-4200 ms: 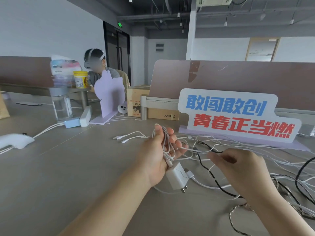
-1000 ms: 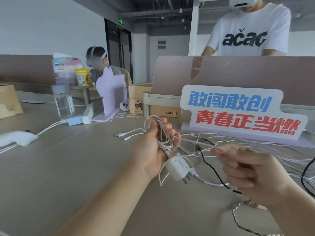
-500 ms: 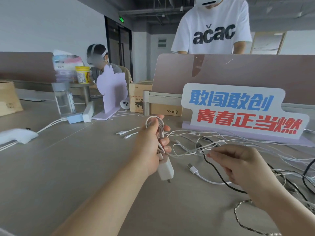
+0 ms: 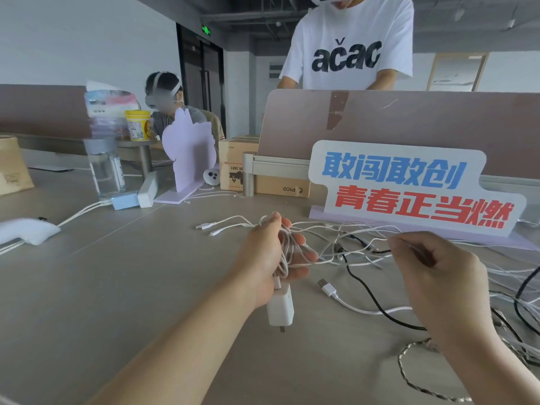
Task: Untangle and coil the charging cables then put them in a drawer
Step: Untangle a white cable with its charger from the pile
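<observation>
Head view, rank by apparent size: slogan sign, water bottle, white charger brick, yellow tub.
1. slogan sign
2. water bottle
3. white charger brick and yellow tub: look about alike. The brick is much nearer the camera, so these two are not ranked.

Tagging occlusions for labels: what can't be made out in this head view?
Head view:
- Coiled white cable: loop count hidden by fingers of the left hand.
- White strand the right hand pinches: its end hidden behind that hand.
- Braided cable: one end behind the right forearm.
- Cable tangle: cut off by the right edge.
- Drawer: not in view.
</observation>
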Action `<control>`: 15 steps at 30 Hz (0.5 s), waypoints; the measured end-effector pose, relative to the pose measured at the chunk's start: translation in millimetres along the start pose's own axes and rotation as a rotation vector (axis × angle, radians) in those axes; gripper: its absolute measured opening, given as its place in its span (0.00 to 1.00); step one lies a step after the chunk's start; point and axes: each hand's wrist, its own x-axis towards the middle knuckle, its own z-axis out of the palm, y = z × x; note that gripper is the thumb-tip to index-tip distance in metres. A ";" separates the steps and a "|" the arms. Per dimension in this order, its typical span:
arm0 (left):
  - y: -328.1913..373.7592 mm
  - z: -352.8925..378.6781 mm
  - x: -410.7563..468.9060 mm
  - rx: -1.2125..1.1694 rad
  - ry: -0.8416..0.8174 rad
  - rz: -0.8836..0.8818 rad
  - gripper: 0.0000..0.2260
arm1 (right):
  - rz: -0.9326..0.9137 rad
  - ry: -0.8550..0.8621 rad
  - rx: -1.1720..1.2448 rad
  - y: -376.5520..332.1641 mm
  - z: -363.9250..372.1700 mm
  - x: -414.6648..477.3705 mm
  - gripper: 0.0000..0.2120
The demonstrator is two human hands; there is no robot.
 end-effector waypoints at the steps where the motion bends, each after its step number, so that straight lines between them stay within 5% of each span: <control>1: -0.5 0.1 0.0 -0.007 0.009 0.011 0.12 | 0.019 -0.016 -0.015 1.2 -0.5 1.3 0.11; 6: -1.0 -0.5 1.5 -0.013 0.116 0.114 0.12 | 0.034 -0.158 -0.135 4.4 4.9 0.4 0.10; 15: 0.3 -0.8 7.5 -0.085 0.172 0.087 0.10 | 0.052 -0.080 -0.082 0.6 -4.0 3.7 0.13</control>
